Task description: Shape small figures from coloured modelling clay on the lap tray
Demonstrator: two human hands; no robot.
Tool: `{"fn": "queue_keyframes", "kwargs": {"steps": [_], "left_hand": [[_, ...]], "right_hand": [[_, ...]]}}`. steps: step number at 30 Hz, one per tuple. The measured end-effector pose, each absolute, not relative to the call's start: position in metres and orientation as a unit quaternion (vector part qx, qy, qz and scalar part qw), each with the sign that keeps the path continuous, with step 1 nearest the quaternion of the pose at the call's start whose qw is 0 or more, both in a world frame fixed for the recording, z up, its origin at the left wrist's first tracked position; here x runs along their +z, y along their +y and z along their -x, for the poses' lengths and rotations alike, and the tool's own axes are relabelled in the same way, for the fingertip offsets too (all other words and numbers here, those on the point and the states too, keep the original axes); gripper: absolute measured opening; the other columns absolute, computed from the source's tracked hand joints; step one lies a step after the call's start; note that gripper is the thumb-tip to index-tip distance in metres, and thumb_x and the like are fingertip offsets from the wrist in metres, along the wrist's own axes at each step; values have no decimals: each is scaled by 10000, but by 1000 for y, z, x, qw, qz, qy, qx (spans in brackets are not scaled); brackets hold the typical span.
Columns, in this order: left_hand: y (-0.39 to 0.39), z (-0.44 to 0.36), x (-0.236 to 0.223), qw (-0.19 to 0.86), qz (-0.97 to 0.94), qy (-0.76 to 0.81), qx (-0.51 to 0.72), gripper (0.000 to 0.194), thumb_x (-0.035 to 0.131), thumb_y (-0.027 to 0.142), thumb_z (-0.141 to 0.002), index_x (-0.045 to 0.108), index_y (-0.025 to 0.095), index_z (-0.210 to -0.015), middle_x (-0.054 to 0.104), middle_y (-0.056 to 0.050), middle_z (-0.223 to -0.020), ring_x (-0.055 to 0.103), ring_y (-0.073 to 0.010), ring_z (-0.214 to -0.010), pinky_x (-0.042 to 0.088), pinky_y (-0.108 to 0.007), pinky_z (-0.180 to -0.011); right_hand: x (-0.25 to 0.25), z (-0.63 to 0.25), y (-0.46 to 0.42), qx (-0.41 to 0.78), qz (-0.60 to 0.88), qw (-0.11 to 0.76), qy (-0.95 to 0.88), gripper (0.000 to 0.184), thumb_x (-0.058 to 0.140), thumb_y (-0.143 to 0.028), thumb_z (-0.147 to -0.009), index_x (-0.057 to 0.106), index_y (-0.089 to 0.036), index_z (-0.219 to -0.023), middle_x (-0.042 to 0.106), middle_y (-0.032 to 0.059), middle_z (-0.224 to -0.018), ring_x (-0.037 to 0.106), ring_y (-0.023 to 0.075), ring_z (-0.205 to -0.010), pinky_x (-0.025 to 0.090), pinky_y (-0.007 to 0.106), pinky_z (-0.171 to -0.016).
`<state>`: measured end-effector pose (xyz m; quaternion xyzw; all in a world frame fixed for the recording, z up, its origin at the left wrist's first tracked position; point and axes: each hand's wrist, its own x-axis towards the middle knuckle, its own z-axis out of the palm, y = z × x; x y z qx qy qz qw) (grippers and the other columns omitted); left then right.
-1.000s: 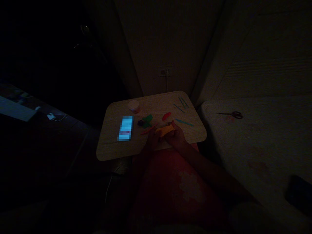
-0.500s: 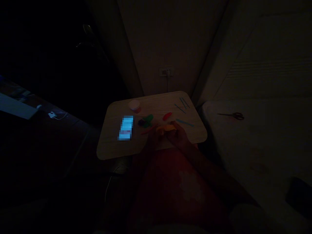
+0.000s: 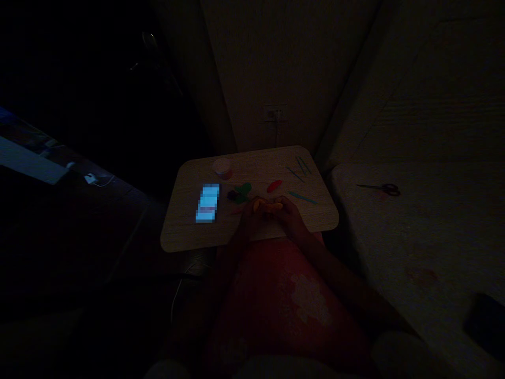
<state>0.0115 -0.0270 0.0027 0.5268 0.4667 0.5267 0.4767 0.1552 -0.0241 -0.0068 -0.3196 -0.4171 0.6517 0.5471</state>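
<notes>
In the dim light, my left hand (image 3: 250, 215) and my right hand (image 3: 287, 211) meet over the near edge of a small wooden-topped table (image 3: 177, 231). Between them both grip an orange piece of what looks like modelling clay (image 3: 272, 207), its two ends showing above the fingers. Just beyond my hands lies a red oval piece (image 3: 274, 186). A green leaf-like piece (image 3: 243, 192) with a dark lump (image 3: 232, 196) sits to the left. Partly behind my left hand is a thin reddish strip (image 3: 237, 210).
A lit phone (image 3: 208, 202) lies on the table's left, near a lidded tub (image 3: 222, 168). Several thin blue sticks (image 3: 303, 198) are at the right. Scissors (image 3: 382, 188) rest on a pale surface to the right. A wall socket (image 3: 273, 112) is behind the table.
The orange piece has been turned and bunched between my hands, and less of its flat shape shows. The view has shifted slightly; the things on the table stay in place.
</notes>
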Motion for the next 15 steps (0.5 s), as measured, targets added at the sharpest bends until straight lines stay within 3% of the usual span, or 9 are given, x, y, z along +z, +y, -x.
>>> {"fn": "queue_keyframes", "kwargs": {"steps": [5, 10, 15], "left_hand": [[-25, -8, -4, 465, -510, 489, 534, 371, 718, 526, -781, 662, 170, -869, 641, -15, -746, 570, -144, -678, 471, -242, -609], [-27, -8, -7, 466, -511, 497, 524, 363, 681, 527, -798, 620, 172, -745, 587, 5, -652, 517, -121, -609, 420, -221, -555], [-30, -10, 0, 460, -501, 512, 525, 397, 705, 553, -762, 593, 180, -686, 579, 0, -655, 506, -121, -613, 401, -220, -530]], "right_hand": [[-8, -156, -21, 622, 357, 536, -445, 251, 836, -316, -725, 615, -211, -777, 595, -40, -704, 506, 117, -644, 394, 220, -582], [-6, -158, -20, 584, 377, 533, -483, 291, 867, -208, -663, 654, -222, -862, 624, -21, -790, 531, 139, -711, 427, 229, -620], [40, -176, -27, 522, 376, 576, -505, 351, 871, -139, -672, 693, -263, -948, 644, 8, -1026, 565, 174, -946, 487, 262, -765]]}}
